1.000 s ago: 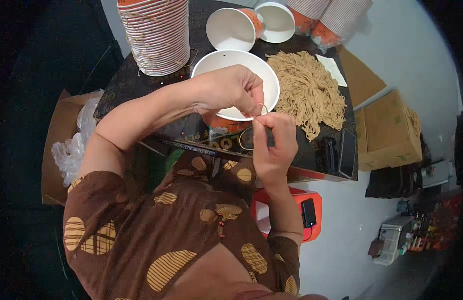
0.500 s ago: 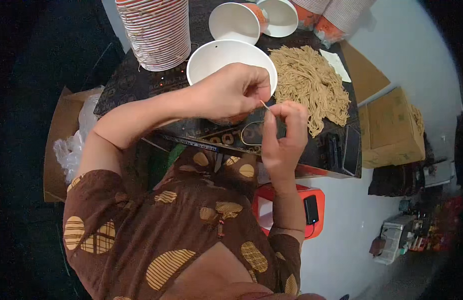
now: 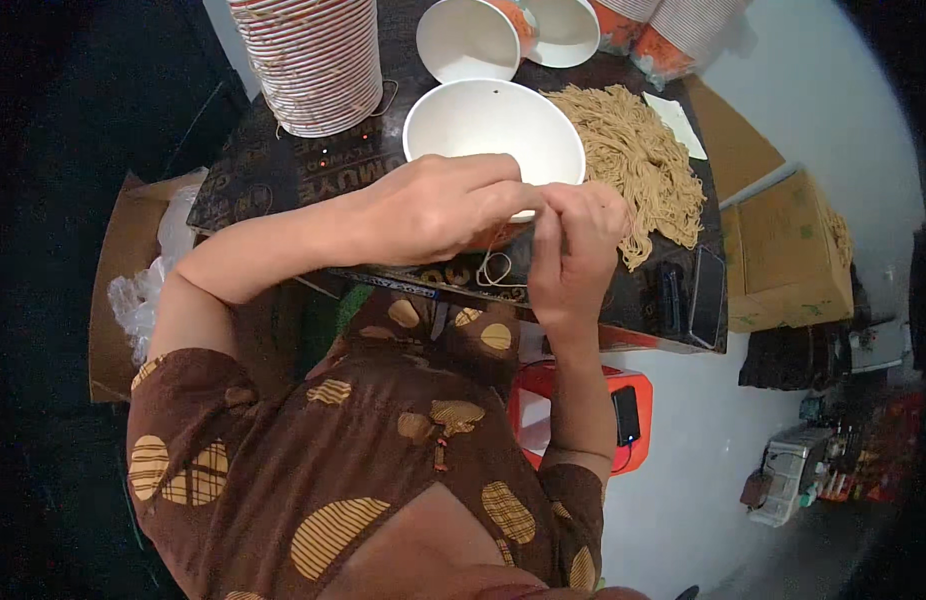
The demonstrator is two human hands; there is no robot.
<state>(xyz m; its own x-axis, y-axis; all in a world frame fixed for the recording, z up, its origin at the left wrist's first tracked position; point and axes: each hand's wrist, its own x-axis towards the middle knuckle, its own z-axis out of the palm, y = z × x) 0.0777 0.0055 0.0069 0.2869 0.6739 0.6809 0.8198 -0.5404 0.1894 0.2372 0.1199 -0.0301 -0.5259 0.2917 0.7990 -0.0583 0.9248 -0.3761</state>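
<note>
A white-lined paper bucket (image 3: 493,120) tilts toward me on the dark table, a small hole showing near its far rim. My left hand (image 3: 433,205) reaches over its near side, fingers closed and fingertips at the rim; what they grip is hidden. My right hand (image 3: 580,235) meets those fingertips at the near right rim, thumb and forefinger pinched together on a thin cord whose end is covered. Below the hands, a loop of the tan cord (image 3: 498,268) hangs in front of the bucket's orange outside. A heap of similar cords (image 3: 638,165) lies right of the bucket.
At the far left stands a tall stack of paper buckets (image 3: 318,70) with cords. Two loose buckets (image 3: 468,42) and more stacks (image 3: 673,45) are at the back. A phone (image 3: 708,298) lies by the table's right edge; cardboard boxes (image 3: 783,250) stand beyond. A red stool (image 3: 638,450) is below.
Both hands have come together at the bucket's near rim, the left one turning palm-down. The bucket has shifted a little right. The cord stretched between the fingers is now covered.
</note>
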